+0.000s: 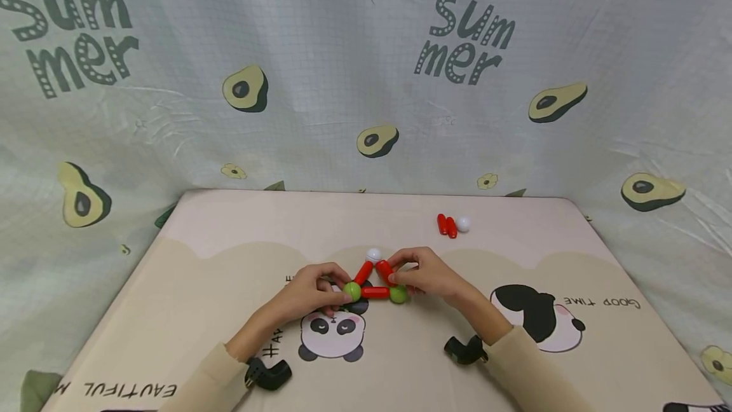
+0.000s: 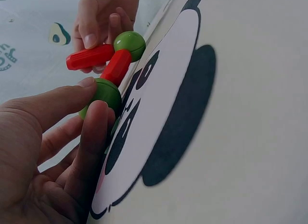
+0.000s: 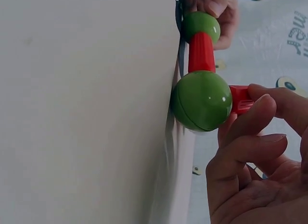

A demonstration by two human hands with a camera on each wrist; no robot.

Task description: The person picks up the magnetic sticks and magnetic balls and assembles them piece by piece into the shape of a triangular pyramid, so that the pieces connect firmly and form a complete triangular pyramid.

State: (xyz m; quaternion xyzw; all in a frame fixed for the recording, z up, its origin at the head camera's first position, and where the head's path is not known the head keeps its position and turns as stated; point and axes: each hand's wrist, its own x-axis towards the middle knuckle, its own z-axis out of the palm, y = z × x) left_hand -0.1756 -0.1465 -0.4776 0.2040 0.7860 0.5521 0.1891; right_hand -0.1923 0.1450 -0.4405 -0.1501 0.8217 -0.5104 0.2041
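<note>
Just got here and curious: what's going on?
A person is handling a ball-and-rod triangle. The left hand pinches a green ball at one corner; the right hand pinches a red rod between the other green ball and the white ball at the far corner. Two more red rods and another white ball lie farther back on the table.

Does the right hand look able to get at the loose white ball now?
Probably yes, if the right hand releases the red rod it pinches: the loose white ball looks free on its right, with two loose red rods close on its left.
</note>
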